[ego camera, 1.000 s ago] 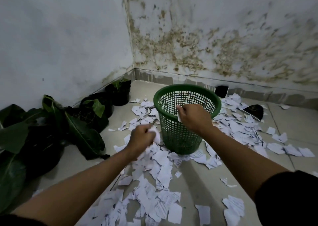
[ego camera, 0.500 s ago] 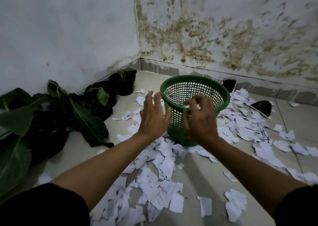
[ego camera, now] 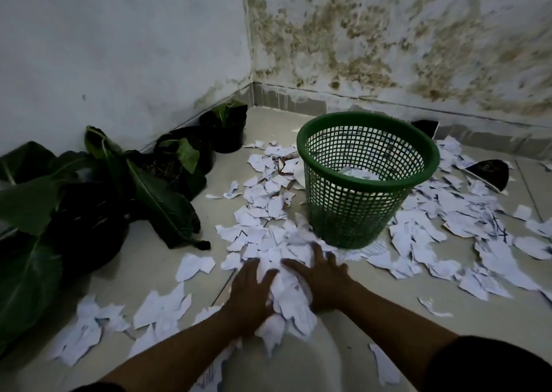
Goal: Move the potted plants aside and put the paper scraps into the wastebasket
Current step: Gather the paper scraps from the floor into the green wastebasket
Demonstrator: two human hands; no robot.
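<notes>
Here both hands [ego camera: 286, 290], fingers spread, cup paper scraps [ego camera: 286, 299] beside wastebasket [ego camera: 352, 212].

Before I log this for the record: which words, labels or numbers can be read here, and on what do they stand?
None can be read.
Paper scraps: dark printed lines and pen marks, too small and blurred to read.
Dark object by the wall: a faint pale mark, illegible.
Green wastebasket: no label visible.
Plant pots: no label visible.
</notes>
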